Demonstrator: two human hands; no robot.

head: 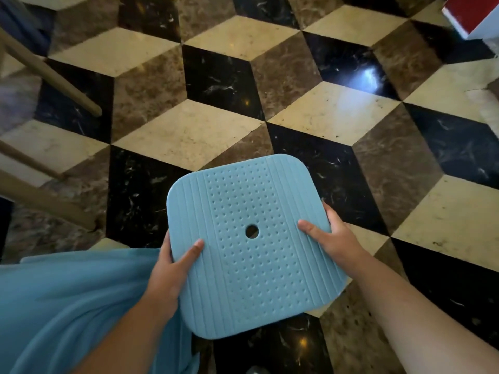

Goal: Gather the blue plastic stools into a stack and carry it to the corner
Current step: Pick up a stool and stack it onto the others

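Over a marble floor [189,130] patterned in cream, brown and black cubes, I hold a blue plastic stool [251,247] seat-up at the centre of the view, toward six o'clock. My light-blue garment [67,306] fills the eight o'clock corner, and pale wooden furniture legs [54,76] slant across at ten o'clock. A red-and-white object [475,14] sits at one o'clock, cut off by the frame. My left hand [172,265] clamps the seat's nine o'clock edge, thumb on top and fingers wrapped under. My right hand [329,236] grips the three o'clock edge the same way. At the middle of the dimpled, ribbed seat is a small round hole [252,231]. The stool's legs are hidden beneath the seat.
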